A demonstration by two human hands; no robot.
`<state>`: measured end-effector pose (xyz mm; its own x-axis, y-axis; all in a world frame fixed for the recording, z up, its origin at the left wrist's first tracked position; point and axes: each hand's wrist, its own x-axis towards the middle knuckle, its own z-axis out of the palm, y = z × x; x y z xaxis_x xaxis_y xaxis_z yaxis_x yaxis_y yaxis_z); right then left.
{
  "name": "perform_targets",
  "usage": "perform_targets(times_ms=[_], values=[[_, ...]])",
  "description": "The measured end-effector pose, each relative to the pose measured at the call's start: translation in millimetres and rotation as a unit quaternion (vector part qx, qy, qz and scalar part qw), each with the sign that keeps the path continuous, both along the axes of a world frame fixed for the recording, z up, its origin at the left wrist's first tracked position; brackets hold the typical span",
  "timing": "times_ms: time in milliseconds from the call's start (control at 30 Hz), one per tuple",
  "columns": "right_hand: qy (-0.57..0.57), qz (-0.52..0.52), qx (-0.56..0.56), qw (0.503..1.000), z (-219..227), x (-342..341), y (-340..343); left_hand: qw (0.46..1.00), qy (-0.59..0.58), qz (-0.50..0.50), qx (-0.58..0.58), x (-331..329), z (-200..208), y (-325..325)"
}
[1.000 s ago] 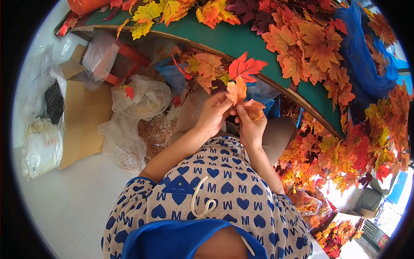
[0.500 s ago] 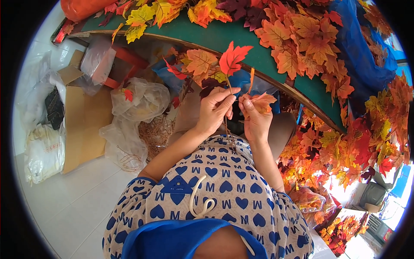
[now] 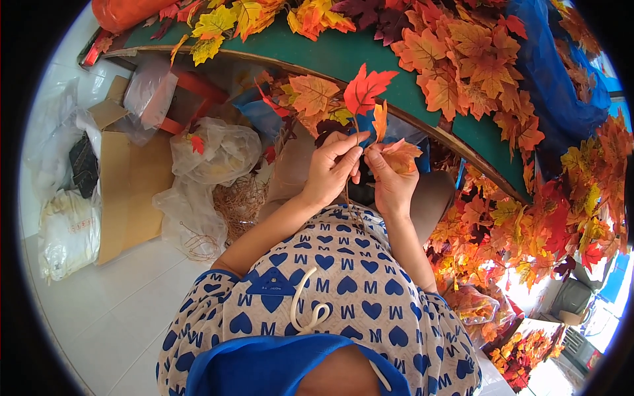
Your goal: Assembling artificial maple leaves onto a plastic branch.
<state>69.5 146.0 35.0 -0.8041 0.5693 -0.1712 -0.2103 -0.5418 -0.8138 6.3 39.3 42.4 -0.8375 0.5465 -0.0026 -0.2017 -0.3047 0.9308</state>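
Note:
My left hand (image 3: 333,170) is closed, with thumb and fingers pinching the thin brown stem (image 3: 357,124) of an artificial maple leaf spray. A bright red leaf (image 3: 368,89) tops that stem, and orange leaves (image 3: 313,94) spread to its left beyond my fingers. Beside it, my right hand (image 3: 394,188) is closed on an orange artificial leaf (image 3: 404,158). A narrow orange leaf (image 3: 380,121) stands up between the two hands, just above my right fingertips. The hands almost touch, and the exact spot where stem and leaf meet is hidden by my fingers.
The green table (image 3: 370,65) curves ahead, bearing piles of autumn leaves (image 3: 472,66) and a blue plastic bag (image 3: 551,66). At left are a cardboard box (image 3: 132,191), clear plastic bags (image 3: 214,155) and a tangle of brown stems (image 3: 239,208). More leaves (image 3: 522,224) crowd the right side.
The red leaf has tipped to the right and faces up more. The narrow orange leaf has turned, showing a broader side. My right fingertips have come slightly nearer my left hand.

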Motion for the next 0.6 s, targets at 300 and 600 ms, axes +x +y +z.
perform_targets(times_ms=[300,600], values=[[0.002,-0.011,0.033,0.999,-3.2,-2.0,-2.0,1.0,-0.011,0.011,0.009,-1.3,-2.9,0.5],[-0.004,-0.021,0.111,0.994,-6.6,-2.5,-5.8,0.999,0.016,0.034,-0.006,0.8,-6.0,2.7]])
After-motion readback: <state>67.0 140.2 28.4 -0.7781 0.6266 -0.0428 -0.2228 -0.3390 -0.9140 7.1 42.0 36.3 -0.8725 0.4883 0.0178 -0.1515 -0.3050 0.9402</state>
